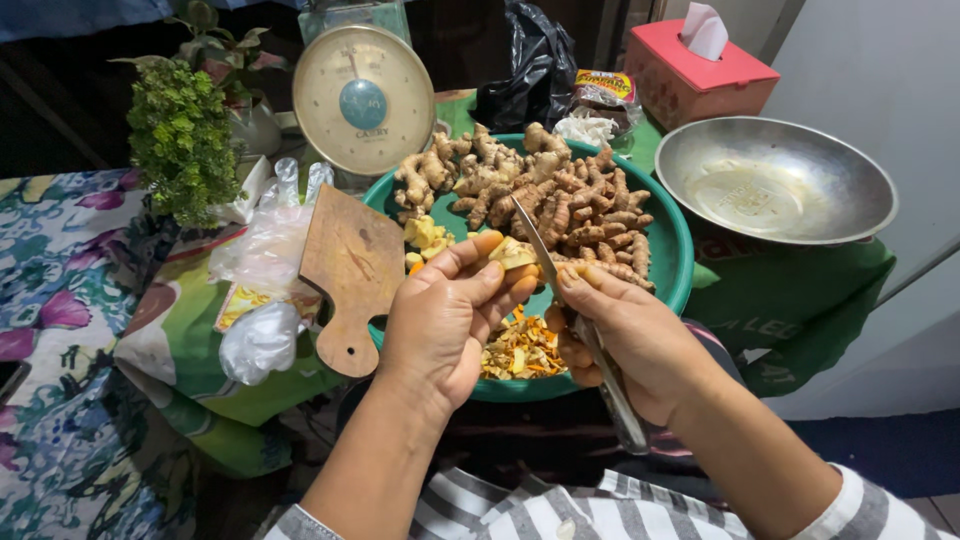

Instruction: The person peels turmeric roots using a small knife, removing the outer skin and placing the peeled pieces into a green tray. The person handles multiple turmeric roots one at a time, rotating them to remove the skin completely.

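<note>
Lying just behind the grip: root pile (545,195) in basin (680,250). Leaning left: cutting board (350,270). Sitting right: metal bowl (775,180). Piling below: peelings (520,350).

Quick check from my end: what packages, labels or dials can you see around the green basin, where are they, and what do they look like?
Kitchen scale: behind the basin, round cream dial, blue centre.
Tissue box: back right, red, white tissue sticking out.
Snack packet: behind the basin, yellow and red printed wrapper.
Printed packet: left of the cutting board, yellow, under clear plastic.
</note>
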